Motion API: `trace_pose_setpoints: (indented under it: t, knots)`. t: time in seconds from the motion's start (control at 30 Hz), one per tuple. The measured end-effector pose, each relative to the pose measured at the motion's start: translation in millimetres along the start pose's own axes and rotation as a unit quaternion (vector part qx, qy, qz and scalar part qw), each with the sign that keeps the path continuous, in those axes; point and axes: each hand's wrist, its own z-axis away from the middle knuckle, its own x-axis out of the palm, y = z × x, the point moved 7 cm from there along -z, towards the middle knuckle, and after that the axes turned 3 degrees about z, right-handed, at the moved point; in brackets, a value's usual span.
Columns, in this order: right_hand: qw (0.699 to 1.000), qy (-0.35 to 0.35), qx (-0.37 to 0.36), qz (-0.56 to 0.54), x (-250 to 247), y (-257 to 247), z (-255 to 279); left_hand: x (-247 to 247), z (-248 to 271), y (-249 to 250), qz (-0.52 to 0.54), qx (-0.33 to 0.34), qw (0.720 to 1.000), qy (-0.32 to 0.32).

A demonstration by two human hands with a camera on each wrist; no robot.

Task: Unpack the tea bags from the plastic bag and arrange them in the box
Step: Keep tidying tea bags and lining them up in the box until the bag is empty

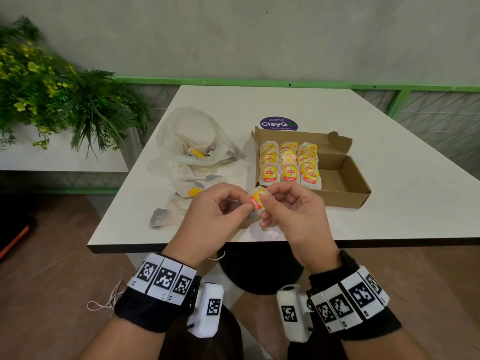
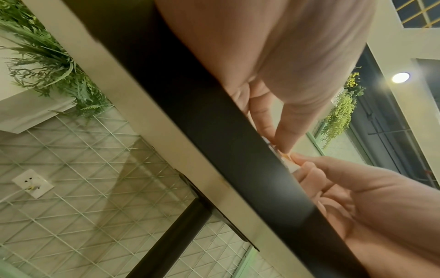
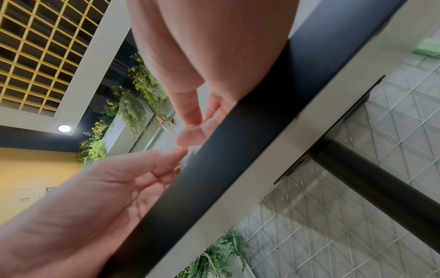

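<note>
Over the table's (image 1: 389, 178) near edge, one tea bag (image 1: 260, 199) is pinched between both hands. Left hand (image 1: 215, 216): thumb and forefinger clamped on the bag's left side, other fingers curled. Right hand (image 1: 293, 211): thumb laid across the yellow-red tag, fingertips behind it, clamped too. In the left wrist view only a sliver of the bag (image 2: 285, 156) is seen between the fingertips; the rest is hidden by the table's dark edge band (image 2: 214, 131). In the right wrist view the bag can't be made out.

A box (image 1: 345, 183) of brown cardboard is set just beyond the right hand, lid flap open toward the far edge. Its left part is filled with three rows of tea bags (image 1: 290, 162), tags facing up; the right part is bare cardboard. A purple round sticker (image 1: 278, 123) is stuck on the table behind the box.

Toward the left edge, a crumpled clear plastic bag (image 1: 192, 136) is laid with a few bags inside. Loose bags (image 1: 181, 188) of white paper, with strings, are spread between it and the left hand. The tabletop is white, smooth, matte. Green plants (image 1: 52, 87) are placed off the left edge.
</note>
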Motion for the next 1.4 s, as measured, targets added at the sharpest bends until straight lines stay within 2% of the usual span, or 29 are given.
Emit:
trace_pose_setpoints:
  t: [0.23,0.57,0.67,0.8,0.93,1.07,1.23,1.4]
  knots:
    - [0.999,0.038,-0.017,0.028,-1.3,-0.6,2.0,6.0,2.8,7.1,-0.035,0.021,0.999,-0.006]
    - [0.997,0.026,-0.026,0.071,2.9,1.8,6.6,6.2,3.0,13.2,-0.059,0.025,0.998,-0.015]
    - [0.999,0.008,-0.006,0.046,3.5,-1.7,4.0,3.9,2.8,12.3,-0.033,0.001,0.999,-0.007]
    - [0.999,-0.014,0.002,0.052,-14.7,-35.1,-10.4,0.8,5.0,9.8,0.002,-0.041,0.999,0.017]
    - [0.98,-0.031,-0.02,0.195,-48.6,-87.7,-41.4,1.7,5.5,12.5,-0.03,-0.031,0.999,0.026]
    - [0.935,-0.056,0.045,0.348,-82.0,-95.8,-71.8,3.6,6.8,17.1,-0.066,-0.015,0.997,0.025]
    - [0.919,-0.074,0.161,0.353,-97.4,-70.6,-83.9,0.2,6.2,16.7,-0.051,-0.022,0.998,0.038]
    - [0.887,-0.086,0.203,0.406,-91.0,-45.8,-88.1,0.4,6.5,14.8,-0.056,-0.03,0.997,0.036]
